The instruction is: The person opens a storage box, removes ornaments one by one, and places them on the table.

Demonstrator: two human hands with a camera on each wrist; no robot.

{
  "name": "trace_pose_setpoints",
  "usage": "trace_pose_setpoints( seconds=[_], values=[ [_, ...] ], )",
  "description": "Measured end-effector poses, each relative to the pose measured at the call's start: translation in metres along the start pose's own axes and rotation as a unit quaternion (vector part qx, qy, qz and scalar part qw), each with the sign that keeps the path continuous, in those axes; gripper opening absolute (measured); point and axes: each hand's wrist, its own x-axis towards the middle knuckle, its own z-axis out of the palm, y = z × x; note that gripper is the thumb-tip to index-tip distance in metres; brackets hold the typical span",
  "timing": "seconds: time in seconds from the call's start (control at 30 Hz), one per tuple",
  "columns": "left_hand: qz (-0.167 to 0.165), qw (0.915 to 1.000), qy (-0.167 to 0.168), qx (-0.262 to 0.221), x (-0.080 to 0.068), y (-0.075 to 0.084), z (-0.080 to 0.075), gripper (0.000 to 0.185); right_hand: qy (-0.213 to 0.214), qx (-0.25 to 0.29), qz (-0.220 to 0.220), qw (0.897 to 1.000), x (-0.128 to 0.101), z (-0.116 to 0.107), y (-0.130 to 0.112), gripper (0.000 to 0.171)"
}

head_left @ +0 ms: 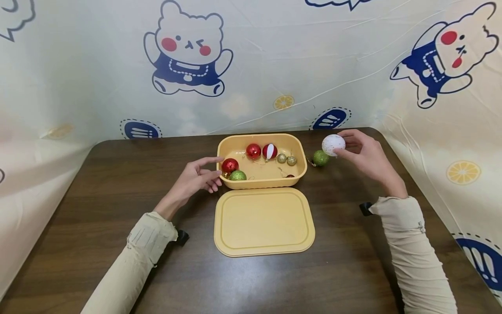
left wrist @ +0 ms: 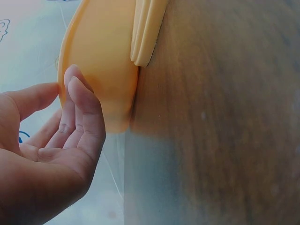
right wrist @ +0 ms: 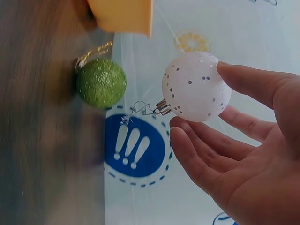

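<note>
My right hand (head_left: pixel 366 157) holds a white speckled Christmas ball (head_left: pixel 334 145) between thumb and fingers, above the table. Its silver cap (right wrist: pixel 162 108) and wire hook show in the right wrist view. Close beside it, a green glitter ball (head_left: pixel 320 158) with a gold loop lies on the table, right of the yellow box (head_left: pixel 262 185). At the box's left end is my left hand (head_left: pixel 198 176), its relaxed fingertips right at the rim. Inside the box are red balls (head_left: pixel 253 151), a red-and-white ball (head_left: pixel 270 151), a green ball (head_left: pixel 238 175) and small gold balls (head_left: pixel 282 158).
A yellow lid (head_left: pixel 264 221) lies flat on the dark wooden table (head_left: pixel 129 183), just in front of the box. Behind the table and at its sides hangs a printed cloth (head_left: pixel 251 65) with cartoon bears.
</note>
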Motion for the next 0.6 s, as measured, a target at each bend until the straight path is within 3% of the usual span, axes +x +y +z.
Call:
trace_pose_setpoints(
  seconds=[0.2,0.6],
  values=[
    [0.002,1.0000,0.001,-0.002,0.000,0.000,0.000,0.048,0.008,-0.018,0.003,1.000,-0.001,-0.005,0.013,0.043],
    [0.001,1.0000,0.003,-0.001,0.000,0.000,0.001,0.048,-0.017,-0.062,0.018,0.998,-0.004,-0.002,0.040,0.042]
  ],
)
